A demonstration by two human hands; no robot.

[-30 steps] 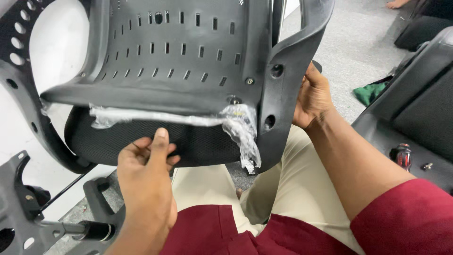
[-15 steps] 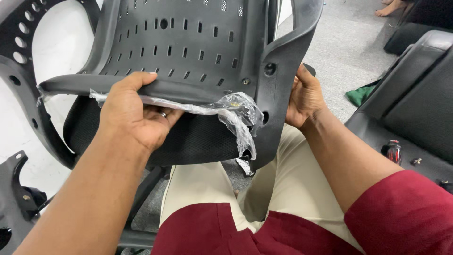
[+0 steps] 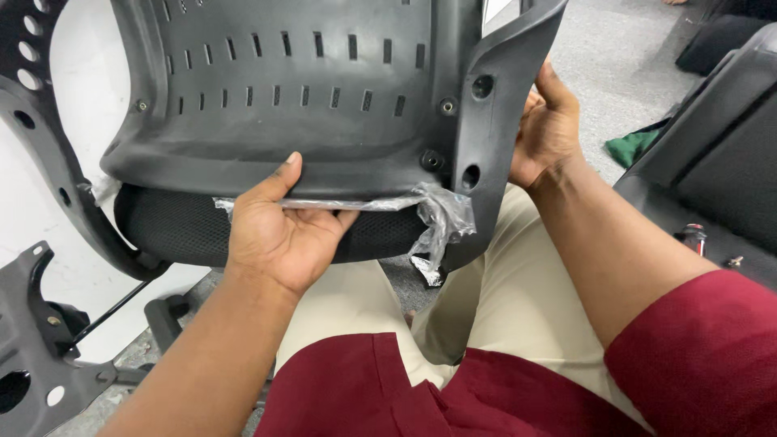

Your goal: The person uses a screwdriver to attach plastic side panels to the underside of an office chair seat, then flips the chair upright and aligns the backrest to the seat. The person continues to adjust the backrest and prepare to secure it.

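Wrap [image 3: 437, 214] strip pinched in left hand [image 3: 279, 231] under shell [image 3: 307, 97]; right hand [image 3: 546, 129] clasps frame [image 3: 494, 121]. Risk: thin film likely tears, leaving scraps trapped in seam.

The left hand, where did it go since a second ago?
The left hand rose from below the seat cushion to the crumpled clear plastic wrap strip at the chair back's lower edge, and now grips there. The right hand stayed on the side arm frame.

Workshop: loose chair parts [image 3: 36, 356] around concrete floor [image 3: 615, 73].
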